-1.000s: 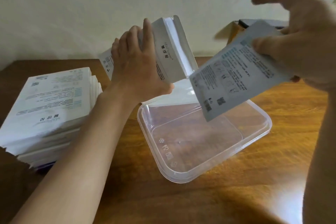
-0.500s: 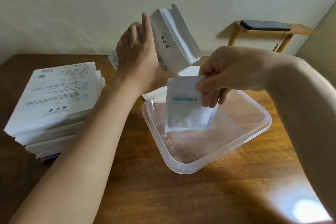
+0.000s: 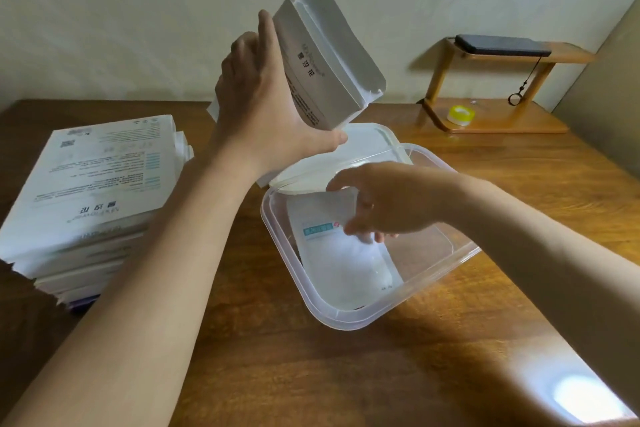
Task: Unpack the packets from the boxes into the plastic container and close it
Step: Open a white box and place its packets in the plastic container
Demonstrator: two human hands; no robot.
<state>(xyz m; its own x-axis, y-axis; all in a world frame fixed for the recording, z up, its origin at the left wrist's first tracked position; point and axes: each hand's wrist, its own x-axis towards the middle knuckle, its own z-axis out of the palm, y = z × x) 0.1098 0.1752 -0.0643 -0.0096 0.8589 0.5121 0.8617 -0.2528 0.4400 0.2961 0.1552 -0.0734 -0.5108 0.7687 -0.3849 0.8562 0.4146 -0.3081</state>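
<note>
My left hand point(image 3: 266, 107) grips an open white box point(image 3: 325, 59), tilted in the air above the far rim of the clear plastic container point(image 3: 346, 319). A white packet point(image 3: 343, 260) with a teal label lies flat on the container's bottom, on its left side. My right hand point(image 3: 384, 204) reaches down into the container, its curled fingers holding the packet's upper right part. The container's lid point(image 3: 367, 142) lies on the table just behind it, partly hidden under the box and my left hand. A stack of several white boxes point(image 3: 97, 177) stands at the left.
The wooden table point(image 3: 311, 374) carries a small wooden shelf point(image 3: 495, 121) at the back right. A dark phone point(image 3: 502, 45) sits on its top, with a yellow tape roll point(image 3: 460, 114) below. A wall runs close behind.
My right hand pulled the packet from the box, swung it down and laid it flat in the container. My left hand lifted the box slightly higher.
</note>
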